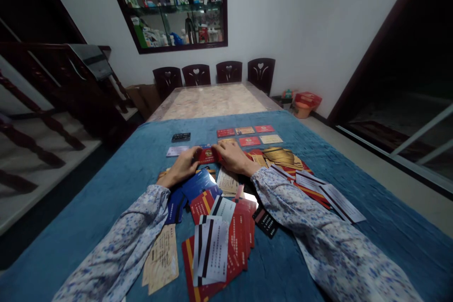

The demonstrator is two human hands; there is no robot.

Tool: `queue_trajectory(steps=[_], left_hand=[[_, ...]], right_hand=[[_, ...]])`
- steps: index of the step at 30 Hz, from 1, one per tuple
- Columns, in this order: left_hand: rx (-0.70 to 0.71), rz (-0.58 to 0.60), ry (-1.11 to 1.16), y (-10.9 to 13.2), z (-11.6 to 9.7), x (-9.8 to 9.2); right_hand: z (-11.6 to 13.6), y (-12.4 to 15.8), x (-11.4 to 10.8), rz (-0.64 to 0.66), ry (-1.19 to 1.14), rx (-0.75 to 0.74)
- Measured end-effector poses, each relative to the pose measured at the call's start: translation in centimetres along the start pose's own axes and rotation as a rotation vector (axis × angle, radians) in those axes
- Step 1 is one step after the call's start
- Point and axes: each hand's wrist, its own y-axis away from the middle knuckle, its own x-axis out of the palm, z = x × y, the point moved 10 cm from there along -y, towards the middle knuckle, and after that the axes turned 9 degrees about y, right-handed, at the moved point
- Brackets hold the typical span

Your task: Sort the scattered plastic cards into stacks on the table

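Closest to us, our white, blue-patterned fabric sleeves (123, 240) reach over the blue, creased tablecloth (92, 212); between them lies a fanned pile of red, rectangular cards (237, 245), topped by white, black-striped, rectangular cards (214, 250). Our left hand (181, 166) and right hand (232, 156), both pinched narrow, hold opposite ends of a gold-emblemed, red, rectangular card (208, 155), which sits between them, well beyond that pile. Just beyond our left hand we see a pale, rectangular card (176, 151)

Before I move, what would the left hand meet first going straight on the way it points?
The left hand would first meet the red card it already touches, then probably the right hand; depth there is hard to judge.
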Motion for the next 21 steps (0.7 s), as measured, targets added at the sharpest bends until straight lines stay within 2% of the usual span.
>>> queue_trajectory(steps=[21], left_hand=[[0.034,0.01,-0.078,-0.01,-0.04,-0.44]], right_hand=[[-0.42,-0.22,-0.05,-0.031,-0.039,-0.008]])
